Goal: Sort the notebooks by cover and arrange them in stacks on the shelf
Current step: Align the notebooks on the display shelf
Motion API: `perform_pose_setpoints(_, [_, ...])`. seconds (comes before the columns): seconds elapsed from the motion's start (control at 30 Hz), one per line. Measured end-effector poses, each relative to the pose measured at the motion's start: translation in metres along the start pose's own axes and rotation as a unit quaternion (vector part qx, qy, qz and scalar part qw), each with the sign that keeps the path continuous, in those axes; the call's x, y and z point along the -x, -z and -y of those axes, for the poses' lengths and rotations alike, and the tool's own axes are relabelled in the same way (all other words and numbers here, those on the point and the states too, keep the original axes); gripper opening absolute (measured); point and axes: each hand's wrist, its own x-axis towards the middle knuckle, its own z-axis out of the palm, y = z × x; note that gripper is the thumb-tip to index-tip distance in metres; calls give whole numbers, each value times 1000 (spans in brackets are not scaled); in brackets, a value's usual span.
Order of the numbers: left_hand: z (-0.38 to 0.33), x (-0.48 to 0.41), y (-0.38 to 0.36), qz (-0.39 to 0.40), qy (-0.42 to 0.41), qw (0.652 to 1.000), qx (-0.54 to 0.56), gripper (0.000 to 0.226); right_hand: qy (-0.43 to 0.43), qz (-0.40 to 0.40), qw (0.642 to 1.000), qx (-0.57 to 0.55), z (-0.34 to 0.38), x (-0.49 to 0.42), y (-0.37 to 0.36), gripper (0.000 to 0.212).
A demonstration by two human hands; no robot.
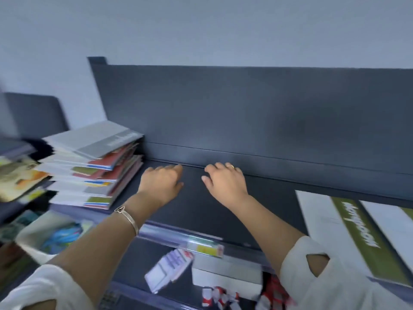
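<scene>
A messy stack of notebooks [93,166] with grey, red, green and blue covers lies on the dark shelf [201,211] at the left. At the right edge lies a white notebook with a green band [357,233], another partly under it. My left hand [162,183] hovers over the bare middle of the shelf, just right of the stack, fingers loosely bent, holding nothing. My right hand [224,182] is beside it, also with nothing in it, fingers relaxed and pointing toward the back panel [245,113].
Illustrated booklets [17,177] overhang at the far left. Below the shelf's front rail with its price label [204,246] sit a white box [225,274], small packets [169,269] and a white bin with blue items [55,236].
</scene>
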Motion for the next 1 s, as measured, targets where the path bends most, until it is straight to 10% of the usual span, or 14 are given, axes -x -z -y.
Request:
perform_pose_setpoints(0.23, [129,16,6,-114,101,988,-2,39,97,-26,993,-65,114,-84,-19,35])
perform_pose_setpoints(0.6, [254,-41,-11,-51,132,986,-90,44,50,117,969,-210,182,-214,-66,28])
perform_pose_setpoints(0.83, [296,-66,-38,55,163,985,-30,52,-241,259,772,-528,222,-260,-107,28])
perform_pose_setpoints(1.0, [331,-85,-40,35,133,990,-5,48,-288,175,696,-634,242,-276,-133,45])
